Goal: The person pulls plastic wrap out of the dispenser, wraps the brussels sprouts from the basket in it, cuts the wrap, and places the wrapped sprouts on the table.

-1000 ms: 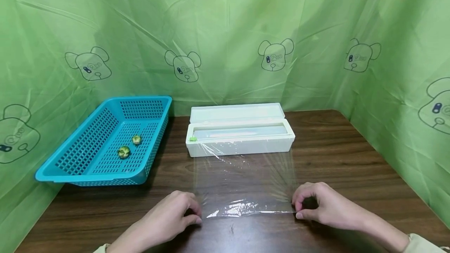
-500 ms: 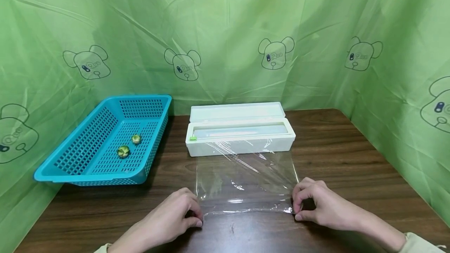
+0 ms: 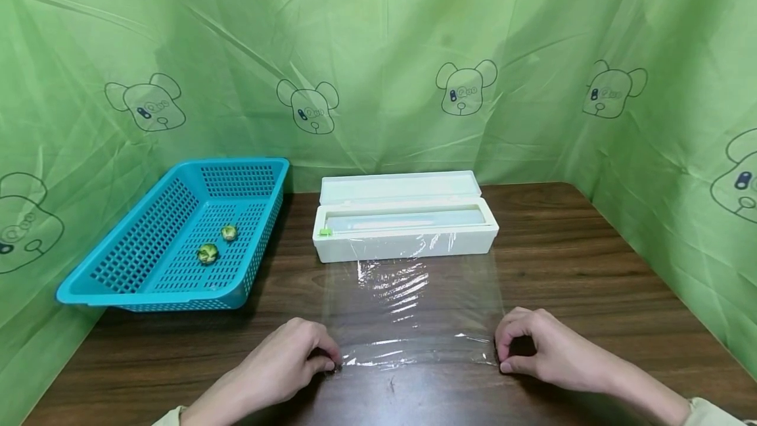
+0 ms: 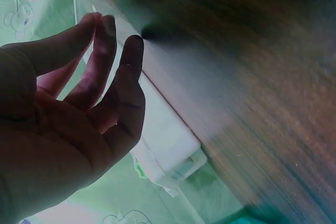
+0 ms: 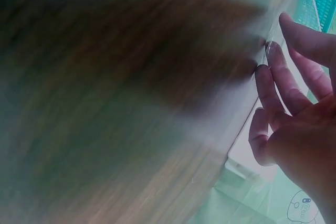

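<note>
A clear sheet of plastic wrap [image 3: 408, 307] stretches from a white wrap dispenser box [image 3: 408, 245] toward the near side of the table. My left hand [image 3: 290, 357] pinches its near left corner; thumb and forefinger meet in the left wrist view, where the other fingers of that hand [image 4: 79, 98] are bent. At the near right corner, my right hand [image 3: 550, 350] holds the wrap between thumb and fingertips, low over the table. In the right wrist view, the film at the right hand [image 5: 299, 108] is hard to make out. The dispenser's lid [image 3: 402, 187] stands raised, and a green slider [image 3: 325, 232] sits at its left end.
To the left stands a blue perforated basket [image 3: 248, 291] with two small green round vegetables, like Brussels sprouts [image 3: 207, 254], inside. Green cloth [image 3: 378, 38] with bear-head drawings hangs behind and at both sides of the dark wooden table [image 3: 568, 268].
The wrap first slackened and wrinkled, and now lies flatter and wider between my hands. My right hand has shifted slightly right. The box and basket have stayed put.
</note>
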`<move>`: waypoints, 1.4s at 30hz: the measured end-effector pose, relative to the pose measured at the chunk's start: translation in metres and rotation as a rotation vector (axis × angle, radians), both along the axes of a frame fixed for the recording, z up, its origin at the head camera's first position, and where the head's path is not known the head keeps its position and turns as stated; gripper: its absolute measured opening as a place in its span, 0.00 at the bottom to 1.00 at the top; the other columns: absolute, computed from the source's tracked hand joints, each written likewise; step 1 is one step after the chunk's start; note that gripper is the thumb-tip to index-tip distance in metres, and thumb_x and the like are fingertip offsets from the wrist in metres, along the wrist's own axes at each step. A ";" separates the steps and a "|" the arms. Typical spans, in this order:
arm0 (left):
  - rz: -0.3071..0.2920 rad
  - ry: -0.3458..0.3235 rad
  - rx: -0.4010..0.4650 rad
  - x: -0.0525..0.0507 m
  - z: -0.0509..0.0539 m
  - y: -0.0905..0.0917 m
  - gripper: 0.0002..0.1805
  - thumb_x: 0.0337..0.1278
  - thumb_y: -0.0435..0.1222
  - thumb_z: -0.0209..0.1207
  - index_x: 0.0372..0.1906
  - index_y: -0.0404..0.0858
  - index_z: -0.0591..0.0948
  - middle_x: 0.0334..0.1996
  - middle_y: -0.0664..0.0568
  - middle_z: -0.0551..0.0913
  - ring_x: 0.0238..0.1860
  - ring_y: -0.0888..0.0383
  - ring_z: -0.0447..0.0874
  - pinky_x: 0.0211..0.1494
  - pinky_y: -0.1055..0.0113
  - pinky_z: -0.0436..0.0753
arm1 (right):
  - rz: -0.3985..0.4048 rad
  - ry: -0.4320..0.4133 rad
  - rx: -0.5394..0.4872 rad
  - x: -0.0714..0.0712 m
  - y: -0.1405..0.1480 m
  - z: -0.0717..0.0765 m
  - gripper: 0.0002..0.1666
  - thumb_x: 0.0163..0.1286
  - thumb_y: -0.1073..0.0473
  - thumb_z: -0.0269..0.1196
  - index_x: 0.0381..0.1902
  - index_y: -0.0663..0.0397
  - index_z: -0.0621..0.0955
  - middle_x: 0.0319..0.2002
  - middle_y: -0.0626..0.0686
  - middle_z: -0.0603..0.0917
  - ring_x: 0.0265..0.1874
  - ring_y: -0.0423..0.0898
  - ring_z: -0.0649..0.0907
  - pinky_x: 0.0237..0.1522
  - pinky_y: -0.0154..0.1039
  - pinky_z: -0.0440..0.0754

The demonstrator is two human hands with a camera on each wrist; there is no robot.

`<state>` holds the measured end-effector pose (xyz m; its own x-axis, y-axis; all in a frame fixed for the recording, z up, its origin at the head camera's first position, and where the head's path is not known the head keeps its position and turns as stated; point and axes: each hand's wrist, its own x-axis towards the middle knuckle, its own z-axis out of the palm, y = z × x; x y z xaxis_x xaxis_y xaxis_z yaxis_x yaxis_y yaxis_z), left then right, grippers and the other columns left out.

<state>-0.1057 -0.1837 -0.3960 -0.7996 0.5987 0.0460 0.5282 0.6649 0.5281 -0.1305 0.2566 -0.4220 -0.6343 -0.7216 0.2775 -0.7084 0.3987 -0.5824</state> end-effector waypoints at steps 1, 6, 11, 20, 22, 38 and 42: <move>-0.003 -0.003 0.007 -0.001 0.000 0.000 0.12 0.56 0.27 0.73 0.33 0.50 0.93 0.33 0.71 0.86 0.38 0.71 0.83 0.41 0.65 0.85 | -0.007 -0.009 -0.002 0.000 0.000 0.000 0.18 0.60 0.61 0.79 0.34 0.32 0.83 0.37 0.34 0.83 0.40 0.37 0.81 0.42 0.37 0.80; -0.010 -0.054 0.020 -0.003 0.000 0.002 0.14 0.52 0.24 0.74 0.32 0.49 0.91 0.27 0.71 0.80 0.31 0.73 0.77 0.34 0.70 0.80 | -0.095 -0.050 0.005 0.001 -0.002 0.002 0.12 0.67 0.61 0.75 0.40 0.37 0.86 0.36 0.35 0.85 0.38 0.35 0.83 0.42 0.37 0.81; 0.056 -0.063 0.012 -0.004 0.004 0.005 0.10 0.53 0.31 0.77 0.35 0.49 0.90 0.27 0.68 0.77 0.29 0.70 0.75 0.30 0.69 0.78 | -0.241 -0.051 -0.028 0.001 -0.004 0.005 0.10 0.68 0.61 0.75 0.42 0.40 0.86 0.34 0.35 0.84 0.35 0.36 0.83 0.40 0.37 0.81; 0.232 0.192 -0.140 -0.012 0.005 0.007 0.35 0.46 0.44 0.82 0.64 0.44 0.85 0.49 0.58 0.78 0.49 0.58 0.74 0.50 0.55 0.80 | -0.385 0.075 0.078 0.000 0.000 0.008 0.24 0.56 0.52 0.83 0.49 0.38 0.87 0.45 0.37 0.81 0.41 0.39 0.79 0.41 0.40 0.79; 0.237 0.178 -0.160 -0.015 0.004 0.006 0.37 0.45 0.43 0.83 0.65 0.43 0.84 0.51 0.55 0.78 0.50 0.56 0.74 0.51 0.53 0.80 | -0.405 0.091 0.126 0.001 0.001 0.007 0.28 0.55 0.49 0.83 0.53 0.38 0.87 0.48 0.37 0.81 0.46 0.40 0.79 0.46 0.44 0.80; 0.239 0.069 -0.258 -0.018 0.002 -0.004 0.39 0.42 0.45 0.84 0.64 0.42 0.84 0.46 0.54 0.74 0.47 0.54 0.71 0.50 0.52 0.78 | -0.438 0.074 0.184 0.003 0.007 0.005 0.34 0.54 0.45 0.84 0.59 0.37 0.87 0.53 0.40 0.78 0.55 0.47 0.77 0.54 0.55 0.79; 0.248 0.057 -0.256 -0.018 0.002 -0.004 0.39 0.43 0.45 0.83 0.65 0.43 0.84 0.46 0.54 0.75 0.47 0.54 0.71 0.50 0.52 0.78 | -0.449 0.071 0.154 0.001 0.006 0.008 0.30 0.57 0.45 0.82 0.58 0.37 0.87 0.53 0.41 0.78 0.55 0.46 0.78 0.55 0.56 0.79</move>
